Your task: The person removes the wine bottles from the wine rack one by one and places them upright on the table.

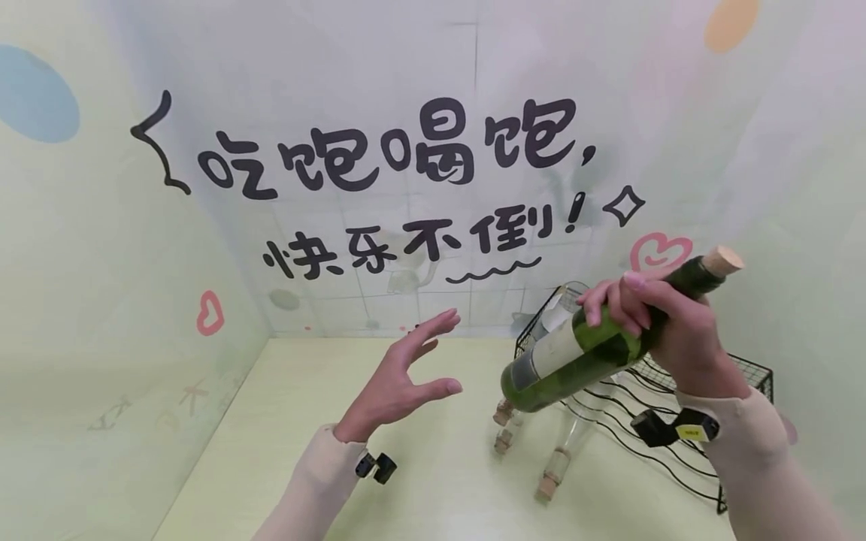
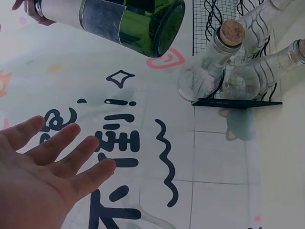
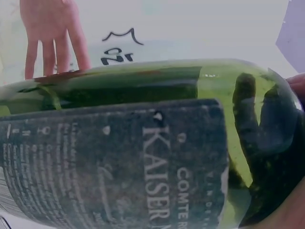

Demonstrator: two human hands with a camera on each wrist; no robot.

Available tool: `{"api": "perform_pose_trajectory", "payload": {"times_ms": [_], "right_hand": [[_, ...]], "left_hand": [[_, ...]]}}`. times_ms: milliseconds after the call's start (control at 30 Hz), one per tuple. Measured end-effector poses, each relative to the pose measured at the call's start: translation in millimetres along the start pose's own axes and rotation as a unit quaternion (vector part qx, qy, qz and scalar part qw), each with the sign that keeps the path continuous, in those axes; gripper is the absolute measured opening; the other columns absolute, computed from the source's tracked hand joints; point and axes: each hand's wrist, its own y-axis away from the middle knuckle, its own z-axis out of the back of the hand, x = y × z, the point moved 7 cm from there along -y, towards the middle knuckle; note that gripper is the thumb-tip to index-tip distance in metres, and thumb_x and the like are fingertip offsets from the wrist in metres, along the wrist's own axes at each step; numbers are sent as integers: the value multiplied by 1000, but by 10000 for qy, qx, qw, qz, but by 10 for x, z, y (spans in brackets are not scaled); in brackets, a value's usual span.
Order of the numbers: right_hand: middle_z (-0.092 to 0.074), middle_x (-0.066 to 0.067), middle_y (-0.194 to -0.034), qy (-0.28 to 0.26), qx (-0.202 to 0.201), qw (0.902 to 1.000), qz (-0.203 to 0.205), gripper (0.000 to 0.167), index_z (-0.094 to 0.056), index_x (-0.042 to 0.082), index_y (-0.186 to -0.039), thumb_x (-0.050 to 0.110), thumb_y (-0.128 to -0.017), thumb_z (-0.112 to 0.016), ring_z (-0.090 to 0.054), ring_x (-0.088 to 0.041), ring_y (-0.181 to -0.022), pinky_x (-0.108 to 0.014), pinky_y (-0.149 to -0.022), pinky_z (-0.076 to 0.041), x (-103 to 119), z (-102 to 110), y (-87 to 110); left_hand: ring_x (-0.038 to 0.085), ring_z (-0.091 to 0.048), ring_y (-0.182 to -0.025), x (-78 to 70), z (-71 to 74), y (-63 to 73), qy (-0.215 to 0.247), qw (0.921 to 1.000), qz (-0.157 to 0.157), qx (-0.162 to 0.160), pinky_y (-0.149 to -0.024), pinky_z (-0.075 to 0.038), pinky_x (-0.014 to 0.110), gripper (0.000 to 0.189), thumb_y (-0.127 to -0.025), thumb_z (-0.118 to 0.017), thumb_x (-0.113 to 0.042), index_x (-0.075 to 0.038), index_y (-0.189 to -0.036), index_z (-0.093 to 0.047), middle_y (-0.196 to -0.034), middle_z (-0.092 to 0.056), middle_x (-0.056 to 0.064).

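My right hand [image 1: 690, 334] grips a green glass wine bottle [image 1: 609, 353] around its shoulder, above the table. The bottle tilts, its cork [image 1: 722, 261] up at the right and its base down toward the left. A worn, dark printed label [image 3: 119, 162] fills much of the right wrist view. To the left of the bottle's base, my left hand [image 1: 399, 379] hangs in the air with nothing in it, thumb apart from the extended fingers. Its spread fingers show in the left wrist view, apart from the bottle [image 2: 143, 24].
A black wire rack [image 1: 761, 372] stands on the table [image 1: 271, 466] at the right, behind the bottle and right forearm. It holds several clear corked bottles [image 2: 205, 71], lying with their corks toward me. Walls printed with dark lettering [image 1: 433, 240] rise at the back and sides.
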Motion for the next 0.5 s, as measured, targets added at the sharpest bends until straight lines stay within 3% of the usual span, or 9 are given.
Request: {"api": "perform_pose_trajectory", "payload": {"times_ms": [500], "right_hand": [[-37,-7,-52,-58,254,9992,-307,43,-34,7,-60,-7,-96,-16,-64,-26,-71,-43,-98,-52,-266,-322,-147]], "left_hand": [[18,-44,-148,-66,-151,-33,198,9995,-39,225,-121,-38,53,85,-86,-79,-54,-33,-158,-37,-158,-47,-7]]}}
